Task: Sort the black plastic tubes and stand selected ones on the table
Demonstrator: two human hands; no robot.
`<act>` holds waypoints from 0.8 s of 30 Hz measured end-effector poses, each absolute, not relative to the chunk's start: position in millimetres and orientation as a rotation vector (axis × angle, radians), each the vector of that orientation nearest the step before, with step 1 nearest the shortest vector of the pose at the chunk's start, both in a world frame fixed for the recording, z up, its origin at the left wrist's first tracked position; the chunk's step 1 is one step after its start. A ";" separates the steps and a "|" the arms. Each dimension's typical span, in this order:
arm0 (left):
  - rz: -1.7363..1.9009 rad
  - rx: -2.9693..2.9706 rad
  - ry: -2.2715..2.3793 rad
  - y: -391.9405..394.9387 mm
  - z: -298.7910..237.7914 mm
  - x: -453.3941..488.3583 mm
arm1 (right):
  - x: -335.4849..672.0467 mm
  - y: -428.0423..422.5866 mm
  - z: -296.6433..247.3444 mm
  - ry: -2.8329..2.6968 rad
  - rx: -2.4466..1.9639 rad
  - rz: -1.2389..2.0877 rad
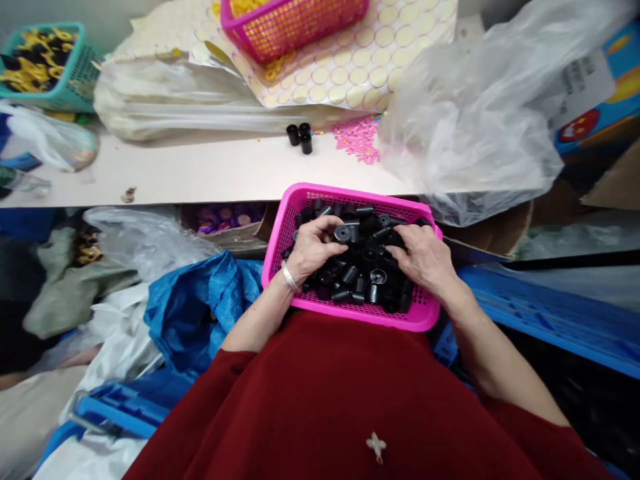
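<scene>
A pink plastic basket (286,220) rests on my lap, filled with several small black cylindrical caps (367,280). My left hand (313,248) is down in the left part of the basket, fingers curled around black caps, with one cap (343,233) at its fingertips. My right hand (424,257) lies over the right part of the heap, fingers bent down among the caps. A silver bangle (289,275) circles my left wrist.
A white table (200,170) lies ahead with three black caps (300,137), scattered pink beads (357,139), clear plastic bags (475,113), a second pink basket (295,27) on dotted sheets and a teal basket (45,63). Blue bags (200,307) and blue crates (545,307) flank me.
</scene>
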State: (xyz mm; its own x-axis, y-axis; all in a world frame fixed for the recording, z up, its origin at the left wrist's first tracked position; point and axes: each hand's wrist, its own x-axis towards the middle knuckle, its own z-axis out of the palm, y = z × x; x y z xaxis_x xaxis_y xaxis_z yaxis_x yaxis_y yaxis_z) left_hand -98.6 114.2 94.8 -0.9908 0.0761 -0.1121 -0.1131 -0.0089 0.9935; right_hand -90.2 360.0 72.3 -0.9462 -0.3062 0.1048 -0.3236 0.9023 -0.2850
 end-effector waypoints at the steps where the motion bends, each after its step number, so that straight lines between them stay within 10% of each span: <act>1: 2.131 -0.035 2.105 113.9 95.1 -97.4 | -98.4 355.7 72.3 -3.072 0.583 0.388; 5: 2.150 -0.057 2.026 113.8 92.8 -94.4 | -112.5 353.9 64.7 -3.110 0.580 0.582; 14: 2.404 -0.193 1.618 123.0 99.8 -96.6 | -93.2 338.6 65.8 -1.999 -0.283 2.586; 24: 2.323 -0.338 1.084 143.0 116.4 -94.5 | -60.8 318.9 91.9 -1.900 0.165 2.122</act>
